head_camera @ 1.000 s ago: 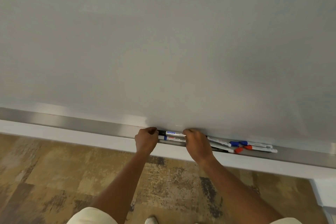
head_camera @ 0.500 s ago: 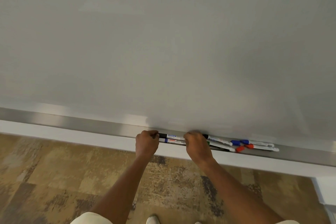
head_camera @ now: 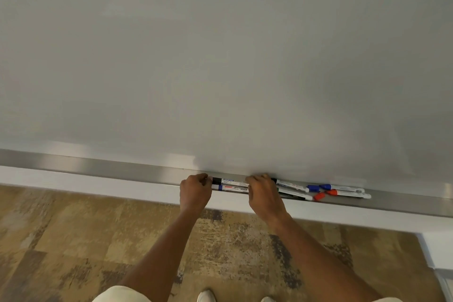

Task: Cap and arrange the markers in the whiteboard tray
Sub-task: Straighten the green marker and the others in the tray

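Two white markers lie side by side in the metal whiteboard tray (head_camera: 103, 167): a black-capped marker (head_camera: 229, 181) at the back and a blue-capped marker (head_camera: 231, 188) in front. My left hand (head_camera: 195, 192) is curled against their left cap ends. My right hand (head_camera: 265, 197) lies over their right ends and hides them. Right of that hand lie several more markers, two with blue caps (head_camera: 313, 188) and two with red caps (head_camera: 320, 196), their caps meeting in a loose cluster.
The whiteboard (head_camera: 220, 56) fills the upper view, blank. A white ledge (head_camera: 73, 182) runs under the tray. Below is patterned brown flooring (head_camera: 73, 240), with my shoes at the bottom edge. Bare tray extends far to the left.
Both hands stay at the ends of the two markers; only a slight shift of the view.
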Demonstrator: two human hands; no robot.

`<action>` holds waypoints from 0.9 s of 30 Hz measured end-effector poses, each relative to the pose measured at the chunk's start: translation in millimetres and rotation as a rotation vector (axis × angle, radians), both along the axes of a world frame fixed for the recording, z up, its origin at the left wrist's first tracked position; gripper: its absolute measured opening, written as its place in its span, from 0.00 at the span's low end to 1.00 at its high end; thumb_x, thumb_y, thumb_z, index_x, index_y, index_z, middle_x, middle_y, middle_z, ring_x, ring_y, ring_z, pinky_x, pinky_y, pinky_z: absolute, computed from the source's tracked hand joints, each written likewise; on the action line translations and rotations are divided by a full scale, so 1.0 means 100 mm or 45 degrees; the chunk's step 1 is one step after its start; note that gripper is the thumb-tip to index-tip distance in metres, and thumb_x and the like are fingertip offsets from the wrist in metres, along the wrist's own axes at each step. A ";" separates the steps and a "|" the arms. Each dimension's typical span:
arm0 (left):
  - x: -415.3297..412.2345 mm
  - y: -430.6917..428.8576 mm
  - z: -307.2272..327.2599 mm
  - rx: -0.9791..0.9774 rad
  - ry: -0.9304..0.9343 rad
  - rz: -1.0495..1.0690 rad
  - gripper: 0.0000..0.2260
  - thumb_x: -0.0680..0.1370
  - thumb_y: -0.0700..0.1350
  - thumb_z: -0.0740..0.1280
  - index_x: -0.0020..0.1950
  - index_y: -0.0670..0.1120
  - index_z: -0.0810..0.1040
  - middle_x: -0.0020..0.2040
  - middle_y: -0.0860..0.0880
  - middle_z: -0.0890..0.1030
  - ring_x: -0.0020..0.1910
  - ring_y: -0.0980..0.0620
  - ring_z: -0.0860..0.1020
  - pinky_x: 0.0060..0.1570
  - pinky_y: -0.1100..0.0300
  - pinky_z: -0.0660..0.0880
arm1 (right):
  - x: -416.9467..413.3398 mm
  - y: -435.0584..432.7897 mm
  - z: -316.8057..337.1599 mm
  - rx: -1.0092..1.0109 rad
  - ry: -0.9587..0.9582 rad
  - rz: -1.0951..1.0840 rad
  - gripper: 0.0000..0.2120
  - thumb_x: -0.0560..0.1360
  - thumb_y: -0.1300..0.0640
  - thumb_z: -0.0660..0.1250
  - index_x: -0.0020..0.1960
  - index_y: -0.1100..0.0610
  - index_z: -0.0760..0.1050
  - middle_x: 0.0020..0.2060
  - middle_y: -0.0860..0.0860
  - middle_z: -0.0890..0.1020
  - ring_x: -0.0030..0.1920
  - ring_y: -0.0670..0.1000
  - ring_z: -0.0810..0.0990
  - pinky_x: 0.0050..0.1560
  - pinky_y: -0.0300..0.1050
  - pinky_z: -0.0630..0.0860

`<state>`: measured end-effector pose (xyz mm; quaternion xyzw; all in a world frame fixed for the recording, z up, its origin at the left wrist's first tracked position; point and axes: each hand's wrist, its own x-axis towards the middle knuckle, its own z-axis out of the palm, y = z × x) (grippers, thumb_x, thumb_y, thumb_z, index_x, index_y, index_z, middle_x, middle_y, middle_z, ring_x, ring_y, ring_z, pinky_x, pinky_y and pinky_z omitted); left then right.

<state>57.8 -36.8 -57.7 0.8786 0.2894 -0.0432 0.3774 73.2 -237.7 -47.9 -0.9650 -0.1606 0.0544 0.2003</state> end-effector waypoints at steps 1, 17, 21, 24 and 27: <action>0.00 -0.01 0.01 0.008 -0.006 -0.011 0.13 0.81 0.49 0.67 0.61 0.46 0.86 0.50 0.45 0.88 0.40 0.47 0.80 0.44 0.61 0.72 | 0.00 -0.03 0.02 0.017 -0.007 0.006 0.15 0.76 0.68 0.61 0.58 0.61 0.79 0.51 0.56 0.84 0.55 0.57 0.75 0.54 0.54 0.76; 0.02 -0.73 0.20 0.130 -0.272 -0.766 0.14 0.79 0.48 0.70 0.64 0.49 0.83 0.61 0.49 0.84 0.61 0.46 0.77 0.58 0.55 0.74 | -0.11 -1.23 0.11 0.085 -0.056 -0.145 0.10 0.77 0.63 0.67 0.56 0.59 0.82 0.50 0.53 0.85 0.52 0.54 0.77 0.54 0.49 0.79; 0.01 -1.01 0.15 0.222 -0.232 -0.965 0.14 0.81 0.47 0.68 0.66 0.50 0.82 0.60 0.49 0.83 0.61 0.46 0.75 0.55 0.53 0.76 | -0.18 -1.25 0.04 -0.009 -0.099 -0.114 0.12 0.76 0.64 0.67 0.58 0.59 0.82 0.52 0.54 0.84 0.54 0.55 0.77 0.55 0.52 0.77; 0.01 -1.13 0.12 0.330 -0.177 -1.047 0.15 0.81 0.48 0.67 0.67 0.51 0.81 0.61 0.49 0.81 0.61 0.46 0.74 0.56 0.53 0.76 | -0.20 -1.26 -0.01 -0.107 -0.083 -0.086 0.13 0.78 0.62 0.65 0.62 0.57 0.80 0.55 0.52 0.84 0.57 0.55 0.77 0.58 0.52 0.75; 0.01 -1.17 0.10 0.382 -0.119 -1.059 0.15 0.82 0.50 0.66 0.68 0.53 0.80 0.61 0.50 0.81 0.61 0.46 0.74 0.56 0.52 0.77 | -0.20 -1.28 -0.04 -0.167 -0.070 -0.068 0.15 0.79 0.61 0.63 0.64 0.55 0.78 0.57 0.51 0.83 0.58 0.55 0.77 0.59 0.51 0.73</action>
